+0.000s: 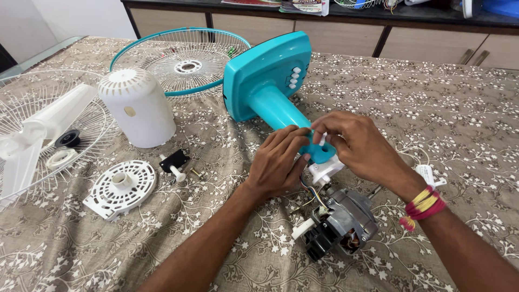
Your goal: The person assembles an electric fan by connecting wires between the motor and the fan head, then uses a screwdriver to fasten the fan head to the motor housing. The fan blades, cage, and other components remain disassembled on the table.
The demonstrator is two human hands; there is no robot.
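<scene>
My fan is mostly in pieces now. The round teal wire guard (181,62), the white plastic motor cover (138,114), the white fan blades (32,138) and the flat white round vent plate (120,188) all lie loose on the desk (432,124) with the flowery cloth. The teal plastic fan stand (268,81) lies on its side. My left hand (278,162) and right hand (359,146) both have their grip pinched on its teal neck joint (320,153) (I think on a small white part there, it is hard to see). The grey metal motor (340,224) hangs on by wires, not free yet.
</scene>
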